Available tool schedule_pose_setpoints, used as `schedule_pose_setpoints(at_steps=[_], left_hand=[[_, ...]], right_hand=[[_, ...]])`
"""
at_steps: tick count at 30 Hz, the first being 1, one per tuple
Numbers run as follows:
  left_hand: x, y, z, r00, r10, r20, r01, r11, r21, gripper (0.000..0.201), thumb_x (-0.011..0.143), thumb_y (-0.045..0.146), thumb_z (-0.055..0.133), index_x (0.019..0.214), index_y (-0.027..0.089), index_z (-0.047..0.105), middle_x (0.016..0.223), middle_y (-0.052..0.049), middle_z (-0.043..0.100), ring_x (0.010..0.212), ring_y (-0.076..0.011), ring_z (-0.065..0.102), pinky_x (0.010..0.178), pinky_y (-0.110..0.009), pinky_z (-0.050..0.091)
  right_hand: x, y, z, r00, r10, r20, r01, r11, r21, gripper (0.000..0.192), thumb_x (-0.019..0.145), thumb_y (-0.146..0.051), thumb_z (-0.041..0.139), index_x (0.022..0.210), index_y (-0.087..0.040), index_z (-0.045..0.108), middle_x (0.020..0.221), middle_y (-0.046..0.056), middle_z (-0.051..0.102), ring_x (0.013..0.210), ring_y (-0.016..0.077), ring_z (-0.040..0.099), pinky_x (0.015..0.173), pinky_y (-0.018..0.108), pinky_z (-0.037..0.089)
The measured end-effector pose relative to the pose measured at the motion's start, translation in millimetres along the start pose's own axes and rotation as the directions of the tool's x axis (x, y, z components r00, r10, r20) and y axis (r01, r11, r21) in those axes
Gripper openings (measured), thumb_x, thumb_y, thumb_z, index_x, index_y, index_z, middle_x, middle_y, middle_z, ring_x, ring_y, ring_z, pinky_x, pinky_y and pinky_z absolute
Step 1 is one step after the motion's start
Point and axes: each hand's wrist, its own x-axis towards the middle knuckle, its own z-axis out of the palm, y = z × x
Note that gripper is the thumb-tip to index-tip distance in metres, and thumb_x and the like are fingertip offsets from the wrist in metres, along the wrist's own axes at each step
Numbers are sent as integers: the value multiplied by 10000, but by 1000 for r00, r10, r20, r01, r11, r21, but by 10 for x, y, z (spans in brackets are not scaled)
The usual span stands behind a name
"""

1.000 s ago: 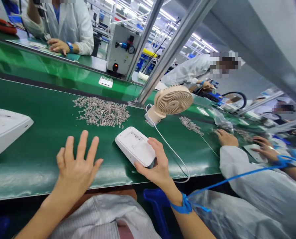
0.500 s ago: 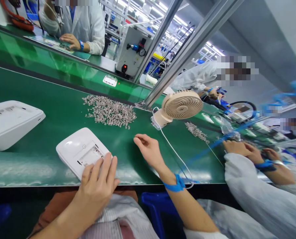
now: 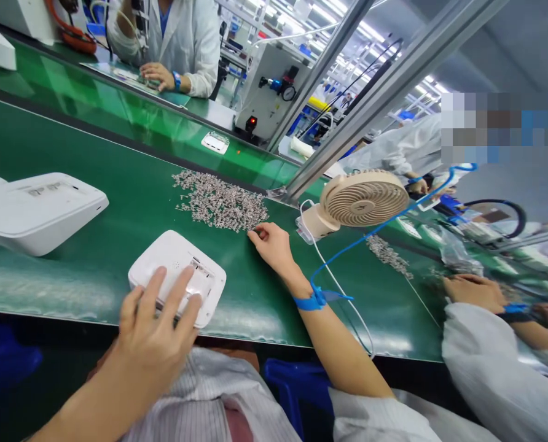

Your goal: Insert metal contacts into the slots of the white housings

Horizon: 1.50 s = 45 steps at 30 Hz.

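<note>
The left hand (image 3: 156,331) lay flat, fingers spread, on the white case (image 3: 177,276) at the counter's (image 3: 117,209) near edge. Farther in, the right hand (image 3: 271,242), fingers pinched, touched the pile of small metal parts (image 3: 221,201) mid-counter.

**What sits on the green belt in front of me**

The glossy green conveyor surface (image 3: 94,270) runs left to right before me. Near its front edge lies a small white plastic housing with an open recess (image 3: 177,276), flat under my left hand (image 3: 156,334). To the left rests a larger white plastic casing (image 3: 39,209), well apart from it. Farther back spreads a loose heap of tiny silvery metal parts (image 3: 221,202); my right hand (image 3: 271,245) touches its near edge. A beige round desk fan (image 3: 357,199) stands to the right, its white cable (image 3: 338,288) trailing toward me, with a smaller scatter of silvery parts (image 3: 387,255) beyond it.
</note>
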Motion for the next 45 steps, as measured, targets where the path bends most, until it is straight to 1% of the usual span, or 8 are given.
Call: schedule_pose_setpoints(at_steps=[5,8,12,20,26,33,41,45], left_hand=[[136,288,268,990,109,-87,-110,994,-2,244,905,269,455,1002,136,634,1174,-127,613,1075,-235,558,897,-366,339],[191,374,351,989,146,-34,-143,987,74,253,876,253,502,1056,111,609,1189,-156,593,1073,-245,550,892,-351,343],[255,434,348,983,181,44,-186,969,160,308,831,245,541,1095,91,583,1184,-177,579,1047,-261,545,890,-358,359],[300,443,314,973,213,84,-226,948,223,324,830,257,525,1098,81,570,1180,-191,568,1016,-267,540,841,-353,378],[303,441,379,981,196,-7,-191,961,199,272,839,256,497,1023,79,590,1118,-184,596,965,-245,554,797,-346,375],[290,446,411,981,192,-34,-184,968,169,275,839,262,495,1026,80,582,1139,-186,592,982,-248,553,795,-349,367],[282,451,410,983,185,-17,-181,972,149,273,840,265,497,1026,83,578,1150,-180,591,992,-249,551,801,-350,361],[284,450,411,983,181,-14,-178,974,143,274,845,262,492,1034,83,576,1149,-174,594,995,-249,551,807,-351,358]], right_hand=[[70,34,22,999,-30,26,30,1000,-2,109,733,-211,516,685,-174,607,585,-7,485,572,134,464,604,265,389],[89,38,14,998,-55,43,55,998,13,137,725,-210,532,801,-163,636,591,-13,502,574,134,475,591,255,392],[91,24,-8,988,-120,93,117,992,40,122,737,-181,509,714,-174,629,617,-4,521,585,127,484,606,251,401],[66,83,-60,976,-166,140,158,985,64,233,712,-70,467,872,-145,618,709,12,542,627,127,509,633,253,426],[39,43,-140,949,-274,154,276,961,9,186,780,-80,452,661,-157,574,667,22,490,641,142,482,653,274,402],[-154,-170,-218,913,-403,70,384,904,188,170,846,-139,436,721,-173,545,758,34,515,703,139,495,660,257,412],[-100,-28,-248,972,-233,43,220,957,191,167,830,-150,473,862,-166,636,762,33,585,650,140,529,649,281,442],[-114,-10,-252,906,-392,160,373,917,138,230,841,-119,473,928,-192,674,908,66,580,793,163,568,744,311,465]])
